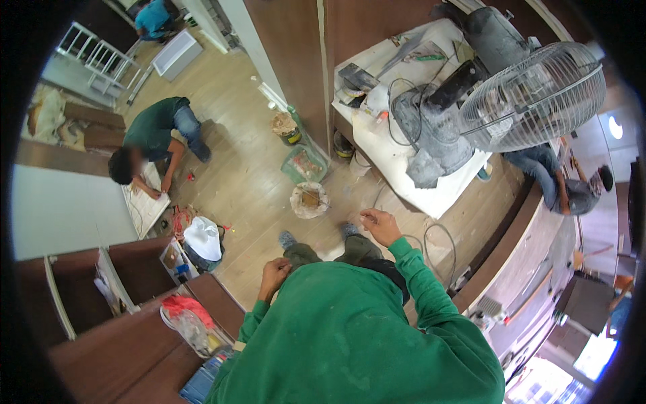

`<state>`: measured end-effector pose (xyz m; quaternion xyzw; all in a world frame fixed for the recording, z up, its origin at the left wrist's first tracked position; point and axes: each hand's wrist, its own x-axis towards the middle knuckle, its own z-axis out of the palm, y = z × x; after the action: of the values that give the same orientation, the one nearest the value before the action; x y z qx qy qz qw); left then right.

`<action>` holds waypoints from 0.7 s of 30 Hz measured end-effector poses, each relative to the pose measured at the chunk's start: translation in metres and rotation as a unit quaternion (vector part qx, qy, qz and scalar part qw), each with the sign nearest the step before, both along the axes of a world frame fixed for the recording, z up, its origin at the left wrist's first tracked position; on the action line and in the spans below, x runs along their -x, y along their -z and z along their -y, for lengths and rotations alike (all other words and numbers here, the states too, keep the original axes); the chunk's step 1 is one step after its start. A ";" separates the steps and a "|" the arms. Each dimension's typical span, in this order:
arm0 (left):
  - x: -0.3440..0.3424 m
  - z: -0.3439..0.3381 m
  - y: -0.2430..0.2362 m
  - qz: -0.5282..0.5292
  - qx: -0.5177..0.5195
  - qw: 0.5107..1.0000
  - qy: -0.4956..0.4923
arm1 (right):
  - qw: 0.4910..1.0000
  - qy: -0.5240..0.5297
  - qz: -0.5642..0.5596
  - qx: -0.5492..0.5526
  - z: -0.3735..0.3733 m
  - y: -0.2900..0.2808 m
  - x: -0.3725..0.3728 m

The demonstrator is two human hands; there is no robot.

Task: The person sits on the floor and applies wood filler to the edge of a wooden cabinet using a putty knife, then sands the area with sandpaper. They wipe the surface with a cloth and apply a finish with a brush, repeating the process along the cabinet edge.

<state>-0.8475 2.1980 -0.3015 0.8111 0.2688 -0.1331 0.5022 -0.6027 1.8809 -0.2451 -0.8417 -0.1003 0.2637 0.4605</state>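
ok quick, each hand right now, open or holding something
Left hand: loosely curled; can't tell if holding anything.
Right hand: partly curled; can't tell if holding anything.

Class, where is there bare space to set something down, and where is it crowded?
The wooden floor is bare between the crouching worker in dark green and the green tub. The near corner of the white sheet, beside the dusty grey base, is free. Crowded: the sheet's far end, with scattered items, and the floor around the white bag and red cords.
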 end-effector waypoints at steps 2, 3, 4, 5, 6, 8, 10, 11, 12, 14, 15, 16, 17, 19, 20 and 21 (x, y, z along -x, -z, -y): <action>-0.022 -0.033 -0.009 -0.015 0.022 0.999 0.023 | 0.999 0.047 -0.020 -0.003 -0.013 0.011 0.023; -0.026 -0.050 -0.006 -0.018 0.023 0.999 0.034 | 0.997 0.066 -0.046 -0.007 -0.025 0.009 0.033; -0.029 -0.071 0.000 -0.024 0.023 0.998 0.048 | 0.993 0.088 -0.074 -0.012 -0.037 0.008 0.045; -0.032 -0.091 0.005 -0.030 0.023 0.997 0.061 | 0.993 0.097 -0.064 -0.018 -0.049 0.010 0.054; -0.034 -0.108 0.005 -0.028 0.002 0.995 0.098 | 0.992 0.106 -0.058 -0.023 -0.061 0.012 0.066; -0.042 -0.135 0.004 -0.024 -0.039 0.984 0.172 | 0.989 0.129 -0.066 -0.032 -0.074 0.016 0.089; -0.040 -0.150 0.009 -0.017 -0.027 0.973 0.229 | 0.982 0.156 -0.092 -0.049 -0.086 0.016 0.106; -0.039 -0.151 0.012 -0.034 -0.007 0.967 0.252 | 0.980 0.167 -0.097 -0.046 -0.090 0.016 0.113; -0.039 -0.152 0.011 -0.051 0.011 0.960 0.274 | 0.977 0.179 -0.103 -0.046 -0.093 0.014 0.118; -0.038 -0.145 0.011 -0.081 0.034 0.947 0.310 | 0.974 0.195 -0.108 -0.049 -0.099 0.009 0.124; -0.037 -0.142 0.014 -0.095 0.048 0.938 0.329 | 0.972 0.203 -0.107 -0.050 -0.100 0.007 0.126; -0.036 -0.140 0.023 -0.061 0.021 0.926 0.371 | 0.970 0.212 -0.105 -0.051 -0.099 0.006 0.127; -0.034 -0.137 0.035 -0.028 -0.006 0.912 0.410 | 0.969 0.215 -0.108 -0.049 -0.096 0.007 0.127; -0.034 -0.133 0.053 0.002 -0.053 0.889 0.455 | 0.967 0.222 -0.112 -0.049 -0.091 0.011 0.122; -0.032 -0.131 0.060 -0.003 -0.071 0.885 0.460 | 0.971 0.214 -0.100 -0.049 -0.090 0.012 0.117; -0.030 -0.127 0.066 -0.008 -0.089 0.881 0.465 | 0.974 0.205 -0.088 -0.048 -0.087 0.012 0.111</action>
<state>-0.8171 2.3253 -0.3672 0.8831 -0.1249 -0.3330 0.3060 -0.7133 1.9682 -0.2569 -0.7945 0.1030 0.2318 0.5518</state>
